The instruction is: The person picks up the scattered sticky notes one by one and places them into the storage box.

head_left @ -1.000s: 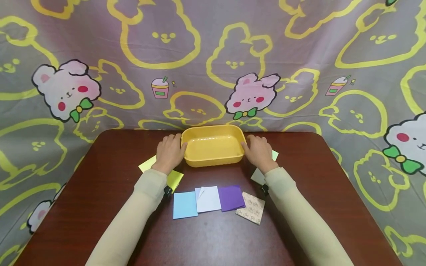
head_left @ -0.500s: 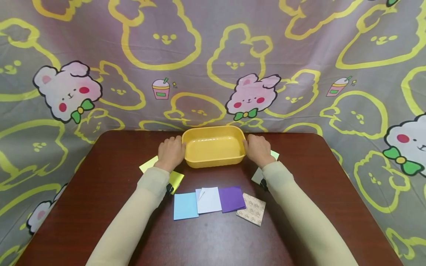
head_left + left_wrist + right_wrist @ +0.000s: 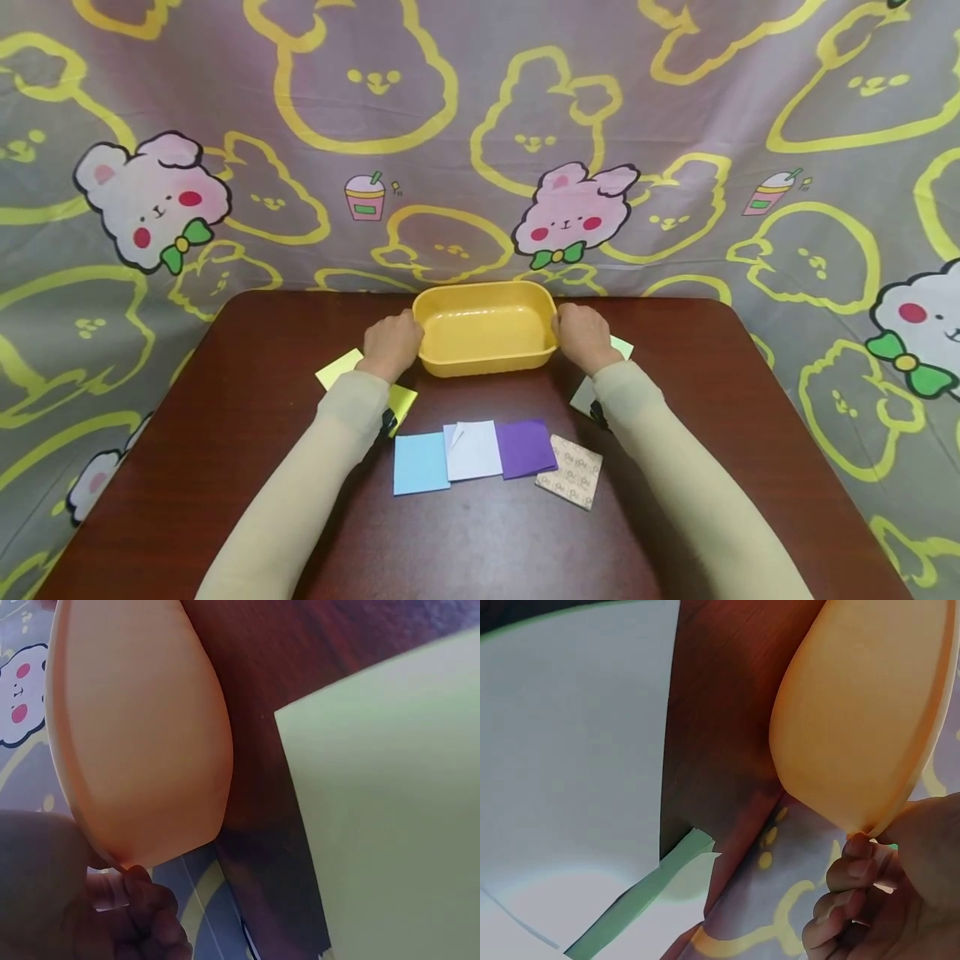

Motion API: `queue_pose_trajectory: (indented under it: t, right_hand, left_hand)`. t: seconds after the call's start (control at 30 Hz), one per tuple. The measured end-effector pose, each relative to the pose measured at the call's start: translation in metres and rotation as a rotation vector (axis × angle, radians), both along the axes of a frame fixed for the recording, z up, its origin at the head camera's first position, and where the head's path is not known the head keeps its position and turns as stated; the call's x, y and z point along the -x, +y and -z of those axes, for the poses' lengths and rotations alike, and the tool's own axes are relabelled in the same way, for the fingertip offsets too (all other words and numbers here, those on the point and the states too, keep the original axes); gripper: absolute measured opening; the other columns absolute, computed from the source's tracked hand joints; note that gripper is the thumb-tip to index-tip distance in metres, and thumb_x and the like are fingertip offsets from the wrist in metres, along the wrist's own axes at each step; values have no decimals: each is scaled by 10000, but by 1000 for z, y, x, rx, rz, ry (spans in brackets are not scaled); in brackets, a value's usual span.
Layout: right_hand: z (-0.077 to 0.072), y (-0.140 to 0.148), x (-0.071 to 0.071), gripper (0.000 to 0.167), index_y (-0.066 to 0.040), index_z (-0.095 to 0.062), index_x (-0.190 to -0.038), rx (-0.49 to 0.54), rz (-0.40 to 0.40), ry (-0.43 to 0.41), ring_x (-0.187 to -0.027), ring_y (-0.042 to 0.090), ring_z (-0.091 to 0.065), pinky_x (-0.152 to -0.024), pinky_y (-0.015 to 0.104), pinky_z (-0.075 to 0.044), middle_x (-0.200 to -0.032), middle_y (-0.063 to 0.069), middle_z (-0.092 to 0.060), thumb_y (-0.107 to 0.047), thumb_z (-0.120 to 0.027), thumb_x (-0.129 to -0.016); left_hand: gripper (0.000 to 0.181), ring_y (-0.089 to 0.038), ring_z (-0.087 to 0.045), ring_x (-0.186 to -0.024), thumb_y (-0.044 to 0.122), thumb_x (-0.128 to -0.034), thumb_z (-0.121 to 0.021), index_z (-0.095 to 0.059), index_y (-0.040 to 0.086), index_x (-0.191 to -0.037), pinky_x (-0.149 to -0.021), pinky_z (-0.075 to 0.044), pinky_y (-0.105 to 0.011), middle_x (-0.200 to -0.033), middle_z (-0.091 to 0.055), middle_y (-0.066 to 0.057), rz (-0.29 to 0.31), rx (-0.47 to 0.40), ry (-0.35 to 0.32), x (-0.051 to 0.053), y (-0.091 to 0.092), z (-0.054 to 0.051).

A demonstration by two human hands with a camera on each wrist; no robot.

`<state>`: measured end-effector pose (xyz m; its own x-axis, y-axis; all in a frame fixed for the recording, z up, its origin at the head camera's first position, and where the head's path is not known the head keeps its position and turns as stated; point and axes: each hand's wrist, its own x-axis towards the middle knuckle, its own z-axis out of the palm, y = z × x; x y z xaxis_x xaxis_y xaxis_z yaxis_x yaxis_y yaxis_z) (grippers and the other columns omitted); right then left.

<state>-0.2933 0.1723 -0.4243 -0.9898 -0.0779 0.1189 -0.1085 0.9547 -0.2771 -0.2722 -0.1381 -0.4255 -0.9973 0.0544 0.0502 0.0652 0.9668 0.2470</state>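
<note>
With left hand (image 3: 392, 343) and right hand (image 3: 585, 337), our fingers (image 3: 156, 900) grasp the rim at both short ends of the yellow tub (image 3: 486, 365), near the table's (image 3: 480, 550) far edge, before the curtain (image 3: 442, 183). We should lift both ends evenly; bare room lies between tub and paper squares (image 3: 474, 454).

The tub (image 3: 487, 333) is yellow, the table (image 3: 697, 367) red-brown. In front of the tub lie light-blue paper (image 3: 421, 463), white paper (image 3: 476, 451), purple paper (image 3: 527, 449) and beige patterned paper (image 3: 572, 472); behind it, the cloth (image 3: 438, 179) is grey-mauve with yellow outlines.
</note>
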Motion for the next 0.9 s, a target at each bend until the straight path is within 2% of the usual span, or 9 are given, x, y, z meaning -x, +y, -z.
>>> queue_pose_trajectory:
  t: [0.13,0.43,0.9]
  right_hand:
    - [-2,-1,0,300,-53,-633,-768,-12,7,-9,-724,346,-647,-644,483,-521,-801,179,-681,-197,-488,-987]
    - [-4,-3,0,331,-37,-629,-738,-45,23,-19,-754,392,-677,-655,518,-547,-820,212,-704,-193,-498,-998]
    - [-3,-2,-9,337,-63,-561,-647,-62,9,-10,-671,368,-641,-588,495,-520,-734,186,-656,-150,-487,-964]
  left_hand:
    - [276,-421,-713,-865,135,-1023,-397,-618,-26,-1057,-709,-573,-562,-917,-709,-242,0,30,-4,1,3,-1]
    - [261,-437,-716,-852,122,-1012,-411,-624,-30,-1026,-710,-575,-565,-914,-718,-268,-7,31,21,0,4,-1]
    - [218,-397,-704,-767,80,-1015,-428,-614,-31,-991,-647,-574,-531,-840,-693,-226,48,89,17,-1,4,-2]
